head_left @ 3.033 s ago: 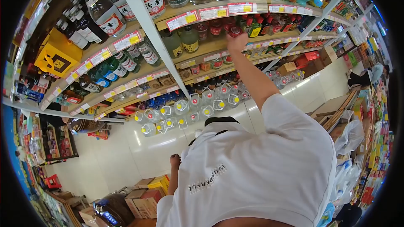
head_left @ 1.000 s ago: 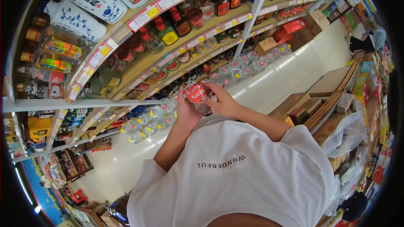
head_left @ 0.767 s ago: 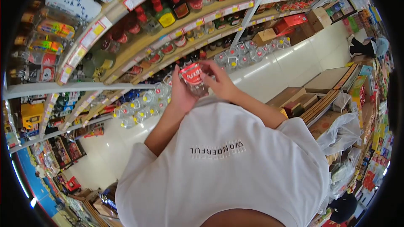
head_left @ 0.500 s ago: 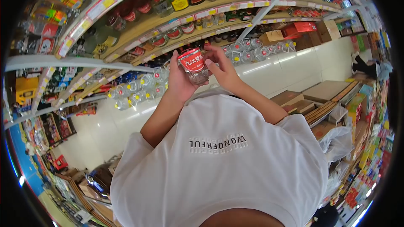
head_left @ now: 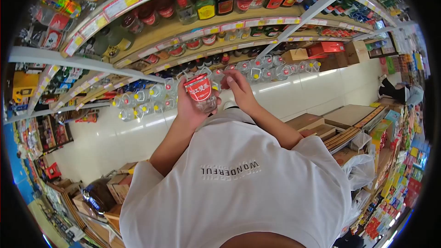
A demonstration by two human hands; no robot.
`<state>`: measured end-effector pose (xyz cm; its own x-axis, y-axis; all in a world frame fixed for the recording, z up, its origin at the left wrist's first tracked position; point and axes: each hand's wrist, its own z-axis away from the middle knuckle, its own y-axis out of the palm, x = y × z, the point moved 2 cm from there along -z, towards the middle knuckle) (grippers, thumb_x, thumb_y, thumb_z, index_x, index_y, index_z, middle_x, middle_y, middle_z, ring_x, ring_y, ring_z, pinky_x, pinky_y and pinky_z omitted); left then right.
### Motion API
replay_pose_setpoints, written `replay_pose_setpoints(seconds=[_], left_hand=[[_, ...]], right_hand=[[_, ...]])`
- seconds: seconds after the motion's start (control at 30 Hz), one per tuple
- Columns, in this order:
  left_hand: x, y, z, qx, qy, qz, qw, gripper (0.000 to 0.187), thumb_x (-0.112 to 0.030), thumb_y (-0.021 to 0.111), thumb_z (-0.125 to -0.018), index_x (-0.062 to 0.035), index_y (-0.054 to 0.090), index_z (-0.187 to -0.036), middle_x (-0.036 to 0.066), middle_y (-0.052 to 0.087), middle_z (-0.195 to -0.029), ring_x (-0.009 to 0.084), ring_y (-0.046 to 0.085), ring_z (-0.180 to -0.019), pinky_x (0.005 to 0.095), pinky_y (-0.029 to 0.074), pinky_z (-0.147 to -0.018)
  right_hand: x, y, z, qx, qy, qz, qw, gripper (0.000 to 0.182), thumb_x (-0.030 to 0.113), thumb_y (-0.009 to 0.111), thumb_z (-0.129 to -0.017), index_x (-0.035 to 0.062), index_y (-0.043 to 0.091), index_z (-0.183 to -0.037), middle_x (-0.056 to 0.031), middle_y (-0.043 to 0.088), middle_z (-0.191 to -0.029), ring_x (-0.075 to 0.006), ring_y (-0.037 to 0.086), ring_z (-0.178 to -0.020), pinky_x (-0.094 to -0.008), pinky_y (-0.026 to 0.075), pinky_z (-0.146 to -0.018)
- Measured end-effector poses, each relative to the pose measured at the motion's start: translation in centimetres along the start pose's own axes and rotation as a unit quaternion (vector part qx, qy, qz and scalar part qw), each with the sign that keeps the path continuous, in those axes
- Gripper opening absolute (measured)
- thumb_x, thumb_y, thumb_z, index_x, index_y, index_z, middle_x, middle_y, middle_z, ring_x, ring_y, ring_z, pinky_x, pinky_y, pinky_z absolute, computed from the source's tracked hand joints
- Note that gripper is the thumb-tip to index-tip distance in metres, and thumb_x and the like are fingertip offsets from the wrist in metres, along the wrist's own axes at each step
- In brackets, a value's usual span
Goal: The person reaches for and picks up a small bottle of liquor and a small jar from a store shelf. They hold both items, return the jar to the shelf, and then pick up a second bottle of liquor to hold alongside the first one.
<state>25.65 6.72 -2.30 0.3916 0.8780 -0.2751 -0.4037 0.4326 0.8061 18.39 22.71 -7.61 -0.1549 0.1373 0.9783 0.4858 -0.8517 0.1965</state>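
A small clear glass jar of liquor (head_left: pixel 200 91) with a red label, white lettering and a red rim is held up in front of my chest. My left hand (head_left: pixel 187 109) wraps around its side and base, with the label turned toward me. To the right of the jar is my right hand (head_left: pixel 238 88), its fingers partly bent and apart, holding nothing. A gap separates it from the jar. Beyond both hands, large clear jugs (head_left: pixel 158 93) with yellow and red caps stand on the floor along the shelf.
Wooden shelves (head_left: pixel 151 34) of bottles with price tags stretch across the front, joined by a white metal upright (head_left: pixel 301 16). Cardboard boxes (head_left: pixel 321 131) are stacked on the right. At far right, part of another person (head_left: pixel 397 93) shows.
My right hand has come off the jar and now sits apart from it. My left hand and the jar have shifted slightly down and left in view. The camera view has shifted a little.
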Motion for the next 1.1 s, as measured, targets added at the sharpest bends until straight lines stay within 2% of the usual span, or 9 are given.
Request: replay_pose_setpoints(seconds=[0.17, 0.3, 0.5, 0.67, 0.77, 0.8, 0.9, 0.93, 1.1], left_hand=[[-1.0, -0.6, -0.1, 0.020, -0.010, 0.005, 1.000, 0.072, -0.074, 0.027, -0.090, -0.0135, 0.061, -0.109, 0.015, 0.065, -0.087, 0.0344, 0.061, -0.076, 0.0416, 0.043, -0.049], [-3.0, -1.3, 1.1, 0.040, -0.013, -0.003, 0.999, 0.073, -0.074, 0.026, -0.089, -0.0132, 0.061, -0.108, 0.015, 0.066, -0.087, 0.0337, 0.063, -0.076, 0.0421, 0.044, -0.049], [-5.8, -2.0, 4.6, 0.018, 0.037, 0.001, 0.999, 0.071, -0.072, 0.029, -0.090, -0.0114, 0.060, -0.108, 0.012, 0.063, -0.084, 0.0315, 0.058, -0.072, 0.0386, 0.040, -0.049], [-7.0, -4.0, 7.4, -0.044, 0.072, 0.025, 0.996, 0.069, -0.073, 0.030, -0.089, -0.0136, 0.062, -0.106, 0.010, 0.062, -0.082, 0.0301, 0.059, -0.072, 0.0371, 0.039, -0.048], [-8.0, -5.4, 9.4, -0.055, 0.090, 0.045, 0.993, 0.073, -0.072, 0.024, -0.090, -0.0123, 0.062, -0.109, 0.012, 0.063, -0.079, 0.0318, 0.059, -0.071, 0.0408, 0.041, -0.053], [-8.2, -5.9, 9.9, -0.043, 0.095, 0.049, 0.993, 0.072, -0.072, 0.025, -0.090, -0.0128, 0.062, -0.107, 0.012, 0.064, -0.079, 0.0318, 0.059, -0.071, 0.0407, 0.041, -0.053], [-8.6, -7.2, 11.4, -0.070, 0.121, 0.060, 0.988, 0.071, -0.072, 0.026, -0.090, -0.0133, 0.062, -0.106, 0.012, 0.064, -0.079, 0.0319, 0.059, -0.070, 0.0408, 0.041, -0.053], [-8.8, -7.1, 12.0, -0.095, 0.123, 0.066, 0.986, 0.070, -0.072, 0.026, -0.091, -0.0135, 0.062, -0.106, 0.012, 0.063, -0.078, 0.0319, 0.060, -0.070, 0.0411, 0.041, -0.053], [-9.0, -8.1, 13.7, -0.098, 0.147, 0.070, 0.982, 0.070, -0.071, 0.024, -0.091, -0.0136, 0.061, -0.107, 0.012, 0.064, -0.078, 0.0321, 0.060, -0.070, 0.0409, 0.041, -0.051]], right_hand=[[-1.9, -3.4, -1.3, -0.104, 0.051, 0.032, 0.993, 0.026, 0.013, 0.056, -0.097, 0.0019, 0.051, -0.120, -0.0059, 0.061, -0.096, -0.0127, 0.061, -0.087, -0.0277, 0.051, -0.076], [-1.4, -7.5, -5.7, -0.160, -0.037, 0.145, 0.976, 0.031, 0.007, 0.061, -0.090, 0.0023, 0.052, -0.118, -0.0026, 0.061, -0.090, -0.0096, 0.057, -0.076, -0.0247, 0.047, -0.068], [4.5, -7.0, -12.8, -0.190, -0.114, 0.191, 0.956, 0.034, 0.009, 0.064, -0.086, 0.0002, 0.053, -0.117, -0.0041, 0.062, -0.088, -0.0100, 0.056, -0.072, -0.0265, 0.047, -0.066], [7.7, -3.9, -17.0, -0.193, -0.145, 0.259, 0.935, 0.040, 0.016, 0.069, -0.084, -0.0002, 0.052, -0.116, -0.0096, 0.064, -0.087, -0.0167, 0.062, -0.074, -0.0328, 0.049, -0.067], [8.4, -4.1, -20.3, -0.224, -0.204, 0.265, 0.916, 0.041, 0.016, 0.069, -0.084, -0.0006, 0.051, -0.117, -0.0098, 0.064, -0.084, -0.0188, 0.062, -0.074, -0.0343, 0.050, -0.068], [9.2, -3.9, -20.9, -0.258, -0.183, 0.278, 0.907, 0.043, 0.022, 0.072, -0.082, 0.0001, 0.053, -0.114, -0.0115, 0.066, -0.084, -0.0241, 0.065, -0.077, -0.0367, 0.051, -0.072], [10.1, -3.9, -23.3, -0.301, -0.174, 0.402, 0.847, 0.045, 0.031, 0.075, -0.079, -0.0008, 0.059, -0.106, -0.0144, 0.068, -0.084, -0.0297, 0.066, -0.081, -0.0389, 0.052, -0.076], [11.8, -3.0, -22.9, -0.261, -0.130, 0.437, 0.851, 0.049, 0.043, 0.075, -0.075, -0.0001, 0.066, -0.098, -0.0191, 0.069, -0.087, -0.0363, 0.067, -0.084, -0.0422, 0.052, -0.078], [8.9, -4.6, -26.8, -0.253, -0.167, 0.559, 0.771, 0.051, 0.051, 0.071, -0.076, 0.0035, 0.072, -0.093, -0.0231, 0.068, -0.083, -0.0415, 0.066, -0.084, -0.0470, 0.053, -0.077]])
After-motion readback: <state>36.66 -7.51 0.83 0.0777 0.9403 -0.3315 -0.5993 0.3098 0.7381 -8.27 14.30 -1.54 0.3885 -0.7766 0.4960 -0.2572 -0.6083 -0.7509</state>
